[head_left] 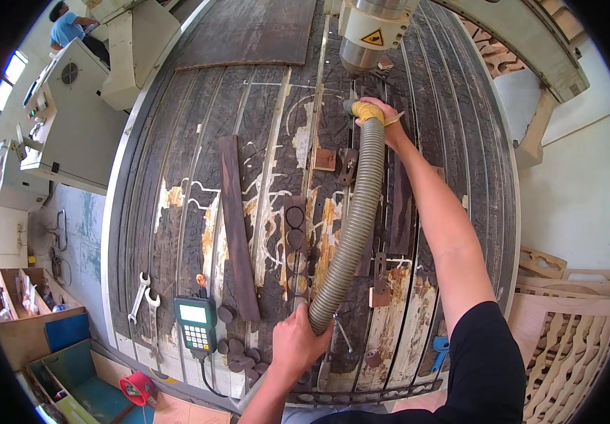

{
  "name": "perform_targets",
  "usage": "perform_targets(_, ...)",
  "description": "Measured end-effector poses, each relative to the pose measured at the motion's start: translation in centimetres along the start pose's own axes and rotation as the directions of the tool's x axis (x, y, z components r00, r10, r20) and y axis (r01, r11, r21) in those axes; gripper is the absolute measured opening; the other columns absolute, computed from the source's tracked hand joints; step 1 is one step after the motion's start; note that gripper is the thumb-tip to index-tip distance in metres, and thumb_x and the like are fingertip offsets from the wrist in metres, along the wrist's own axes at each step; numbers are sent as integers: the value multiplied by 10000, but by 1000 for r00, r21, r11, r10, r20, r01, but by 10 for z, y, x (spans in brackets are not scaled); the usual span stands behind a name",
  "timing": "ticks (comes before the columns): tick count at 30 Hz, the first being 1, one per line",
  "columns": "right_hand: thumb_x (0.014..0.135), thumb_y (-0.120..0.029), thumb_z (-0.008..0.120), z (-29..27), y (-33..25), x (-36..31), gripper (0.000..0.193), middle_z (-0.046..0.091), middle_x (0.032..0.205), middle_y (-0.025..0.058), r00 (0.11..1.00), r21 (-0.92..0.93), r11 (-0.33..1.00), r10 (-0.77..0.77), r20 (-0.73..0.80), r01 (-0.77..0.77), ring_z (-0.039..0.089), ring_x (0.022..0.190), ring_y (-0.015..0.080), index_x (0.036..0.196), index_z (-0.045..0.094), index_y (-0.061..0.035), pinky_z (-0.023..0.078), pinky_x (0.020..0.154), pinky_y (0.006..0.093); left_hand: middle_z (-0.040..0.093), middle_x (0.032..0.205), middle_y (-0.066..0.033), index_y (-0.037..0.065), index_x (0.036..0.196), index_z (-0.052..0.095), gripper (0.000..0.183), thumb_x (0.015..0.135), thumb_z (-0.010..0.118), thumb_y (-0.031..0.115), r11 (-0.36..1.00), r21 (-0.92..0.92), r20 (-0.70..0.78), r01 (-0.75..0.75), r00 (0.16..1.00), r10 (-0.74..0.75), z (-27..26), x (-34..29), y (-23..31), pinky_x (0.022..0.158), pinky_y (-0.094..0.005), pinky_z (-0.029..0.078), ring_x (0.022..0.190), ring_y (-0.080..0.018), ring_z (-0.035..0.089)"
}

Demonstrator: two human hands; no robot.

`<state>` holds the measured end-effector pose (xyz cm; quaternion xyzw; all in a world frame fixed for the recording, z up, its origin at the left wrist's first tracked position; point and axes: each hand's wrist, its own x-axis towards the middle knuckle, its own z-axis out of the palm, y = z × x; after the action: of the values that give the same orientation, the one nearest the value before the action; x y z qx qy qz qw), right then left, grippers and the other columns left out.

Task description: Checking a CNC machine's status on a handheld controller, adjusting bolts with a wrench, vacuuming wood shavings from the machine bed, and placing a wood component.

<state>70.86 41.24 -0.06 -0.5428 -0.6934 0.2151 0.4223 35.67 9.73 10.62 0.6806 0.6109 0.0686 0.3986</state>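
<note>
A ribbed grey vacuum hose [361, 191] slants across the machine bed. My right hand [388, 120] is closed around its yellow-wrapped far end, just below the machine's spindle [365, 42]. Lower down the hose, my left hand [298, 345] grips it near the bed's front. Left of the hose lies a dark wooden strip [238, 233]. Between them rests a dark board [295, 212] with round cutouts and discs. A small reddish wood block [325, 159] and a metal clamp [348, 167] sit beside the hose. Several dark round discs [238, 353] lie near my left hand.
A handheld controller [195, 325] and two wrenches [153, 311] lie at the front left. A large dark board [248, 32] covers the far left of the bed. A blue tool [441, 352] lies front right. A person [68, 30] is beyond the cabinet [75, 120].
</note>
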Motion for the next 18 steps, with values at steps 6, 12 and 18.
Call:
perform_targets(6,708,-186,854,-16,-27,-35,522,703,1036,112,981,16,992,120,152,-124,669,948,205,1157,638,-28,521,879,339,650,725,-200,11,908,566,391,750,764,310,993,-14,39,-114,993,114,-4,-15,-9,613,-454,532,657,-383,662)
perform_targets(12,788,-121,797,-27,-52,-71,505,662,1143,67,954,126,954,252,160,-273,625,1061,180,1244,589,-57,475,997,325,634,690,-178,13,899,546,408,746,769,319,963,-25,101,-267,958,269,-5,-24,-7,570,-446,527,617,-372,655)
perform_targets(18,761,-147,828,-37,7,-60,555,668,1126,98,892,89,984,180,-415,-158,630,1020,182,1237,585,1,483,959,311,631,660,-186,-6,889,534,426,772,747,344,978,46,87,-201,977,197,-5,-5,4,576,-452,528,610,-380,653)
